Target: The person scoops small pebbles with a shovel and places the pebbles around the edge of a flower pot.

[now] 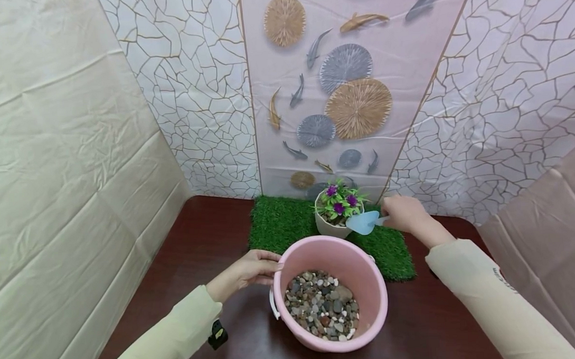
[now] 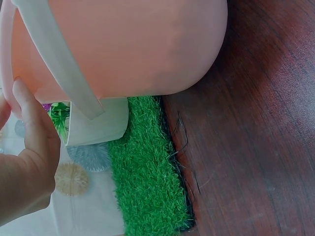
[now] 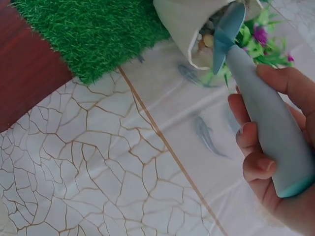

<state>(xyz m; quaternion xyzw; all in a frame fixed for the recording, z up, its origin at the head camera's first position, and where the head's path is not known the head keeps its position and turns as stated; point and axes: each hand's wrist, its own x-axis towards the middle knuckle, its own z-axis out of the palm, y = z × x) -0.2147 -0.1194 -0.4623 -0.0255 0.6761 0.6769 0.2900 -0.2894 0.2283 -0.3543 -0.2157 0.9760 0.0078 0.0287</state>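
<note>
A pink bucket (image 1: 367, 282) stands on the table with mixed pebbles (image 1: 320, 305) covering its bottom. At its left rim my left hand (image 1: 254, 268) pinches the edge; in the left wrist view the thumb (image 2: 29, 110) lies along the rim. My right hand (image 1: 405, 212) grips the grey handle of a small blue trowel (image 1: 363, 223). The trowel's blade is tilted over the right edge of a white pot (image 1: 331, 230), which holds a plant with purple flowers (image 1: 338, 199). Small stones (image 3: 206, 40) show inside the pot in the right wrist view, partly hidden behind the blade.
A green artificial grass mat (image 1: 279, 222) lies under the pot, behind the bucket. The dark wooden table (image 1: 199, 246) meets a patterned cloth backdrop (image 1: 208, 97). The bucket's white handle (image 1: 274, 304) hangs at its left side. A small black object (image 1: 218, 335) is below the left sleeve.
</note>
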